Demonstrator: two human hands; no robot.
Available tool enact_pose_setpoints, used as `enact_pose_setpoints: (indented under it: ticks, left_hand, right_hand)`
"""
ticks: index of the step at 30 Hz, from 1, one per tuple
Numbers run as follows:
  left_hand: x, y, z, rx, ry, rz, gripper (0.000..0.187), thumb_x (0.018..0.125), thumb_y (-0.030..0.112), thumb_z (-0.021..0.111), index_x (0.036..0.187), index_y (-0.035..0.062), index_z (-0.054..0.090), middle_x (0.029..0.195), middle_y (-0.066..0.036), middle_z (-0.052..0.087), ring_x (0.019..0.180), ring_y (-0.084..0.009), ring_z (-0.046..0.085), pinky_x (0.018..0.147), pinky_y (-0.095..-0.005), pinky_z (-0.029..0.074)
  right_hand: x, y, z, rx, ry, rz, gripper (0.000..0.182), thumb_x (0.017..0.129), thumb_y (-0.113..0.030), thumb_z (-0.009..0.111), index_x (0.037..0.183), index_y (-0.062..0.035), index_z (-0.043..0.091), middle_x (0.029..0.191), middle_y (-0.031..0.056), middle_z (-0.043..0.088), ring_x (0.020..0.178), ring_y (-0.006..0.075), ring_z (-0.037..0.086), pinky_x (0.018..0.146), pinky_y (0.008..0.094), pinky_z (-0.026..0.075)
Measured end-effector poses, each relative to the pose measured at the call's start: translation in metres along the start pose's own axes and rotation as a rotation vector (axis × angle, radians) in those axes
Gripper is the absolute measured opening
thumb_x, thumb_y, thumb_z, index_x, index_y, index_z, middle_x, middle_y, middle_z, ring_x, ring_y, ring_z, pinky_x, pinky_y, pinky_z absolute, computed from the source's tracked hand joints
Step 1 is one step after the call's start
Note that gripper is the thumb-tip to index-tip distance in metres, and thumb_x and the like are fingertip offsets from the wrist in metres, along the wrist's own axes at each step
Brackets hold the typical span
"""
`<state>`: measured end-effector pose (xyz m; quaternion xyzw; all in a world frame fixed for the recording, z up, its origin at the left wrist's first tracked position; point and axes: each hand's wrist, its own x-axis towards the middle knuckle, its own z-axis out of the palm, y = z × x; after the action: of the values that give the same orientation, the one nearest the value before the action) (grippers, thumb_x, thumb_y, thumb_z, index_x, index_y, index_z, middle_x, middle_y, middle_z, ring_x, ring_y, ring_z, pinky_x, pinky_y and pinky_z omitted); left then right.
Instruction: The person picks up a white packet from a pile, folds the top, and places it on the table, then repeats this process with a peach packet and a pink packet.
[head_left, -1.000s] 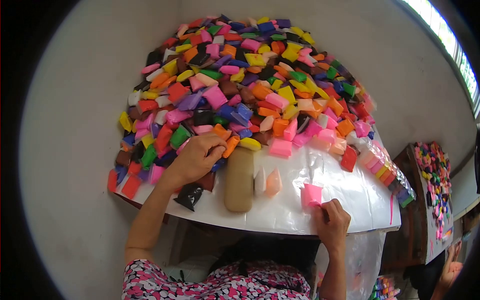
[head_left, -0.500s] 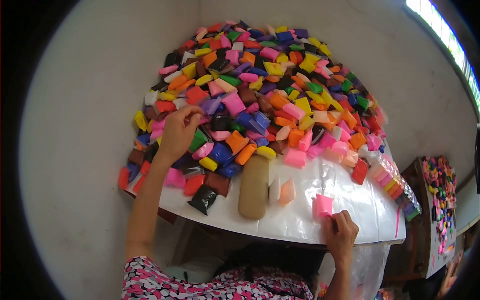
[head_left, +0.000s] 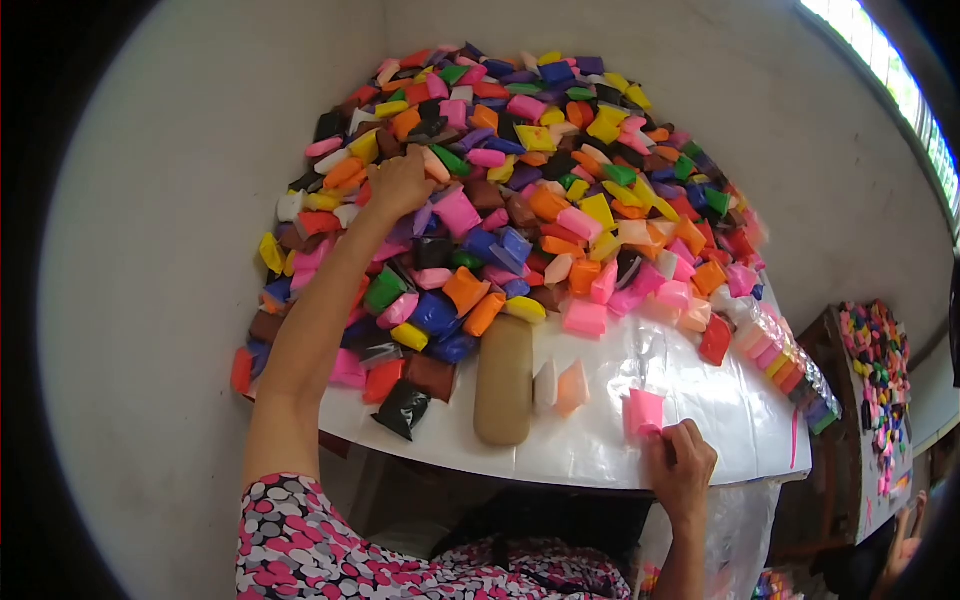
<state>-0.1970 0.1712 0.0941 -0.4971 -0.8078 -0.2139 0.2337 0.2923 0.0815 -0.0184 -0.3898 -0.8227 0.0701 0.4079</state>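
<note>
My left hand [head_left: 400, 182] reaches far into the big heap of small coloured packets, over its left part. Its fingertips point down among the packets beside a peach packet [head_left: 435, 166]; what they touch is hidden. My right hand [head_left: 684, 462] rests low on the white table, fingers closed at the lower edge of a bright pink packet [head_left: 646, 410]. To the left of that packet, a white packet [head_left: 545, 386] and a peach packet [head_left: 573, 388] stand side by side. Next to them lies a long tan rounded block [head_left: 505, 385].
A clear-wrapped row of coloured packets [head_left: 785, 368] lies at the table's right edge. A black packet [head_left: 403, 408] sits near the front edge. A second table [head_left: 868, 490] at the right bears more packets. Another person's arm [head_left: 905, 545] shows at the lower right.
My left hand has moved farther up and slightly right, deeper into the heap, with the arm stretched out more. My right hand and the pink packet have stayed in place.
</note>
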Motion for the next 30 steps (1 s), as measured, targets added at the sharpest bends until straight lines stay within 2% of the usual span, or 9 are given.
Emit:
enact_pose_setpoints:
  ticks: [5, 8, 11, 14, 18, 23, 25, 28, 30]
  left_hand:
    - [0.006, -0.01, 0.0, -0.117, 0.015, 0.037, 0.044, 0.072, 0.028, 0.07, 0.107, 0.0029, 0.058, 0.102, -0.021, 0.067, 0.096, -0.0393, 0.064, 0.082, -0.0491, 0.047]
    - [0.003, -0.009, -0.008, -0.244, 0.007, -0.032, 0.04, 0.071, 0.027, 0.072, 0.099, 0.0013, 0.059, 0.091, -0.019, 0.067, 0.088, -0.0351, 0.065, 0.076, -0.0411, 0.05]
    - [0.019, -0.033, 0.007, -0.575, -0.097, -0.082, 0.037, 0.07, 0.023, 0.074, 0.095, 0.0014, 0.057, 0.085, -0.014, 0.064, 0.08, -0.0277, 0.064, 0.076, -0.0371, 0.049]
    - [0.004, -0.038, -0.011, -0.651, 0.114, 0.146, 0.031, 0.073, 0.015, 0.075, 0.092, 0.0017, 0.055, 0.085, -0.009, 0.061, 0.077, -0.0193, 0.06, 0.071, -0.0308, 0.049]
    - [-0.015, -0.037, -0.039, -1.044, 0.101, 0.091, 0.026, 0.08, 0.006, 0.07, 0.103, 0.0004, 0.058, 0.097, -0.007, 0.064, 0.085, -0.0139, 0.061, 0.074, -0.0262, 0.05]
    - [-0.095, 0.027, -0.114, -1.292, -0.113, -0.134, 0.036, 0.087, 0.005, 0.064, 0.122, -0.0014, 0.057, 0.107, -0.007, 0.064, 0.093, -0.0125, 0.063, 0.082, -0.0263, 0.052]
    - [-0.12, 0.045, -0.116, -1.418, -0.196, -0.001, 0.038, 0.088, 0.007, 0.064, 0.124, -0.0033, 0.056, 0.107, -0.007, 0.064, 0.092, -0.0132, 0.064, 0.08, -0.0271, 0.053]
    - [-0.173, 0.092, -0.139, -1.36, -0.272, -0.012, 0.035, 0.088, 0.008, 0.065, 0.119, -0.0047, 0.058, 0.104, -0.008, 0.066, 0.092, -0.0141, 0.065, 0.079, -0.0279, 0.054]
    - [-0.209, 0.123, -0.15, -1.355, -0.353, -0.118, 0.036, 0.087, 0.007, 0.066, 0.12, -0.0033, 0.058, 0.101, -0.007, 0.067, 0.09, -0.0124, 0.064, 0.075, -0.0265, 0.054]
  right_hand:
    - [0.001, 0.001, 0.0, -0.024, -0.01, -0.017, 0.015, 0.076, -0.003, 0.067, 0.072, -0.0034, 0.053, 0.067, 0.0112, 0.051, 0.052, 0.0294, 0.052, 0.048, 0.0385, 0.04]
    - [0.001, 0.0, -0.002, -0.025, -0.02, -0.019, 0.014, 0.076, -0.004, 0.067, 0.073, -0.0033, 0.053, 0.068, 0.0114, 0.051, 0.052, 0.0296, 0.053, 0.049, 0.0387, 0.04]
    - [0.005, -0.002, -0.005, -0.038, -0.022, 0.0, 0.013, 0.077, -0.005, 0.067, 0.074, -0.0034, 0.054, 0.069, 0.0111, 0.053, 0.053, 0.0296, 0.053, 0.049, 0.0389, 0.04]
    - [0.012, -0.007, -0.006, -0.138, -0.009, 0.023, 0.013, 0.079, -0.008, 0.066, 0.075, -0.0036, 0.055, 0.072, 0.0114, 0.054, 0.055, 0.0301, 0.055, 0.051, 0.0396, 0.042]
    - [0.014, 0.003, 0.0, -0.282, 0.002, -0.043, 0.012, 0.08, -0.009, 0.064, 0.075, -0.0036, 0.055, 0.074, 0.0126, 0.055, 0.058, 0.0312, 0.057, 0.052, 0.0409, 0.044]
    - [0.014, 0.016, 0.007, -0.311, 0.068, -0.036, 0.011, 0.079, -0.009, 0.063, 0.073, -0.0037, 0.055, 0.074, 0.0134, 0.055, 0.059, 0.0319, 0.058, 0.053, 0.0423, 0.046]
    - [0.015, 0.018, 0.01, -0.233, 0.078, -0.024, 0.013, 0.078, -0.01, 0.063, 0.071, -0.0038, 0.055, 0.071, 0.0134, 0.055, 0.06, 0.0325, 0.058, 0.054, 0.0434, 0.047]
    - [0.011, 0.02, 0.01, -0.214, 0.061, -0.007, 0.011, 0.079, -0.012, 0.063, 0.075, -0.0037, 0.057, 0.072, 0.0138, 0.057, 0.062, 0.0337, 0.06, 0.056, 0.0438, 0.048]
    - [0.008, 0.021, 0.007, -0.183, 0.049, 0.02, 0.011, 0.081, -0.015, 0.062, 0.079, -0.004, 0.059, 0.075, 0.0133, 0.058, 0.062, 0.0336, 0.06, 0.057, 0.043, 0.049]
